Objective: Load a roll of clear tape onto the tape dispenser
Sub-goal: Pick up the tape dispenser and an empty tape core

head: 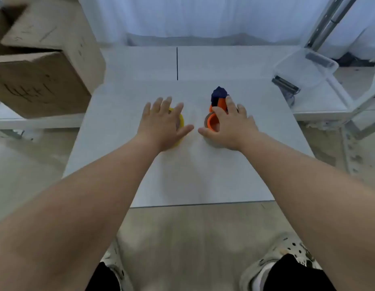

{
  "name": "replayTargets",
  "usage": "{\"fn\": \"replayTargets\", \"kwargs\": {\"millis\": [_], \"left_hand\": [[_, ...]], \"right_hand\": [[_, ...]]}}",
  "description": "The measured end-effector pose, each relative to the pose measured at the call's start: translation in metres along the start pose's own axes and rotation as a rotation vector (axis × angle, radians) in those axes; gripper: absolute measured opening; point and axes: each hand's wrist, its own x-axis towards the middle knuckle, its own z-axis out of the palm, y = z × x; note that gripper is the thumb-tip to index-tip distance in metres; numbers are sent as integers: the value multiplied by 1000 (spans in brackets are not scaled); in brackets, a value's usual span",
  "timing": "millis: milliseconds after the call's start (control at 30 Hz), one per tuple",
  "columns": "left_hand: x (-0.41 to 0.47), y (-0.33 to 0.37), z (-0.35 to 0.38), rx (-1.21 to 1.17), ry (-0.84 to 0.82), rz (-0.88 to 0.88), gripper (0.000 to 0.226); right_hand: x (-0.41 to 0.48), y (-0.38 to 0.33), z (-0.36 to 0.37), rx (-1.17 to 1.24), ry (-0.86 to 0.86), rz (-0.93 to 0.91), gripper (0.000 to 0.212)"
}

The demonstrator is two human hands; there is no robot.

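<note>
A yellow roll of tape [181, 120] lies flat on the white table [203, 175], mostly hidden beneath my left hand [163, 122], whose fingers are spread straight above it. To the right lies the orange tape dispenser [214, 122] with a dark blue head [218, 95] pointing away from me. My right hand [228, 124] hovers over the dispenser with relaxed, spread fingers, and covers most of its body. Whether either hand touches what lies beneath it cannot be told.
Two cardboard boxes [39, 66] stand at the left, next to the table. A clear plastic container [304, 68] and a dark metal part [286, 85] sit on a shelf at the right. A metal rack frame [329, 19] rises behind them.
</note>
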Motion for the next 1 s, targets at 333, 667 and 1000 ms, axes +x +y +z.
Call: {"fn": "replayTargets", "kwargs": {"millis": [333,667,1000], "left_hand": [[-7,1,-9,123,-106,-52,69],[-17,8,-36,-156,-82,-182,53],[-35,30,-115,-993,35,-224,25]], "right_hand": [[-2,-21,1,83,-39,14,83],[-14,-40,-26,36,53,-72,73],[-45,-65,-73,236,470,-299,97]]}}
